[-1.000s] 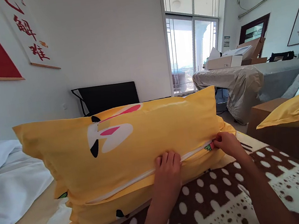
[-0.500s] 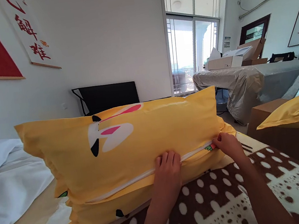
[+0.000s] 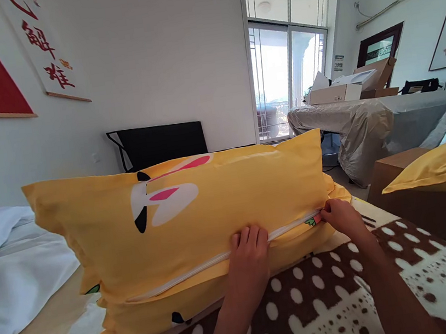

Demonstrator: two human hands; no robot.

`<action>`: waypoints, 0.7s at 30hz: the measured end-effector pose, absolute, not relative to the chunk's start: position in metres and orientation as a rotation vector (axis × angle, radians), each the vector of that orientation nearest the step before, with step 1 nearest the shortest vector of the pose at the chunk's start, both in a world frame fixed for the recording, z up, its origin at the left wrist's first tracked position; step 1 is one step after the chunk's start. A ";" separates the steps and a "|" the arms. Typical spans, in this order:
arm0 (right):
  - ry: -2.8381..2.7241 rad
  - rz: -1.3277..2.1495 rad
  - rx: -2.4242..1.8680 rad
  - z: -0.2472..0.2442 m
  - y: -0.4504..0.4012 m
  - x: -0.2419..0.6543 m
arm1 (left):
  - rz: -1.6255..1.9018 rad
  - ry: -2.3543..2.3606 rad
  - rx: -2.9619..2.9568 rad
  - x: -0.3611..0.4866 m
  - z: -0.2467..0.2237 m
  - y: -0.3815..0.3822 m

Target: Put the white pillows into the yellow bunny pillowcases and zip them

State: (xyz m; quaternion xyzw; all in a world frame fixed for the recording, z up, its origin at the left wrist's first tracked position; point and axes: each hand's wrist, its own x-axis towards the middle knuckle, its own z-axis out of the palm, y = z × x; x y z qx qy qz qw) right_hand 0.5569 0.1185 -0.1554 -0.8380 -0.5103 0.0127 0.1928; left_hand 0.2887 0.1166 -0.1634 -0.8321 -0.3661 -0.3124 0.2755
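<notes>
A plump yellow pillow (image 3: 250, 185) in a pillowcase with a rabbit-ear print lies lengthwise before me on the bed. A white zipper (image 3: 191, 269) runs along its near side, slanting up to the right. My left hand (image 3: 249, 257) is closed on the pillowcase fabric at the middle of the zipper line, fingers curled over the seam. Near the right end, beside a small carrot print, my right hand (image 3: 343, 220) pinches the zipper between thumb and fingers. The pull tab itself is hidden by those fingers.
Under the pillow is a brown, white and beige patterned blanket (image 3: 309, 309). White bedding (image 3: 9, 274) lies at left. Another yellow pillow (image 3: 443, 172) rests by a cardboard box (image 3: 406, 174) at right. Behind stand a black chair back (image 3: 161, 144) and a plastic-covered table (image 3: 349, 121).
My right hand has shifted slightly to the right along the zipper. My left hand stays at nearly the same spot, and the pillow has hardly moved.
</notes>
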 end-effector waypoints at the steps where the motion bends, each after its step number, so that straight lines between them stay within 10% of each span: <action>1: -1.422 0.037 -2.356 -0.155 0.118 0.556 | -0.842 -0.982 -2.241 0.289 -0.164 0.117; 21: -1.539 0.024 -2.342 -0.157 0.115 0.566 | -0.853 -0.990 -2.239 0.289 -0.162 0.116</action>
